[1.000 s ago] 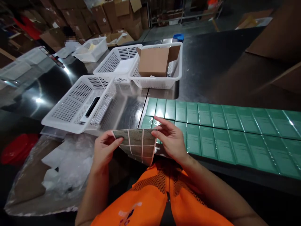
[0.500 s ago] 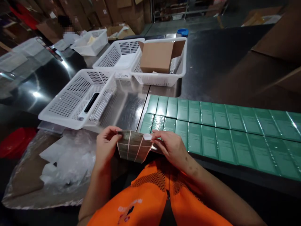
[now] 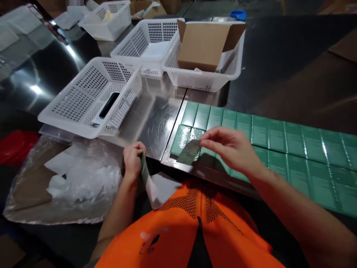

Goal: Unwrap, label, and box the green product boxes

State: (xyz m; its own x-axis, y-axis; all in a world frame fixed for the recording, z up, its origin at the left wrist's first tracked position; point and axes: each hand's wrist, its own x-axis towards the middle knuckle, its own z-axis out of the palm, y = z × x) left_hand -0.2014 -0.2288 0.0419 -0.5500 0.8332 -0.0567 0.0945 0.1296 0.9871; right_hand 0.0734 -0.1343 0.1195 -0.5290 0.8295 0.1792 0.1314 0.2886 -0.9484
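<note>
My left hand (image 3: 134, 158) is closed on the edge of a sticker sheet (image 3: 152, 184), which hangs bent with its white side partly showing. Between the thumb and fingertips of my right hand (image 3: 227, 147) is one sticker (image 3: 190, 152), a thin, dark, see-through rectangle. It hangs over the near left end of two rows of green shrink-wrapped boxes (image 3: 242, 121). I cannot tell whether its lower edge touches a box. My right hand and forearm hide part of the near row.
A white basket (image 3: 69, 126) holding a black-topped item (image 3: 109, 105) stands at left. Behind are another white basket (image 3: 134, 48) and one with a cardboard box (image 3: 202, 46). Crumpled clear plastic (image 3: 80, 175) fills a lined carton at lower left, near a red container (image 3: 18, 147).
A sticker has come off the sheet; my right hand has carried it right, over the green boxes. My left hand keeps the sheet, which now hangs bent. The camera view has tipped downward.
</note>
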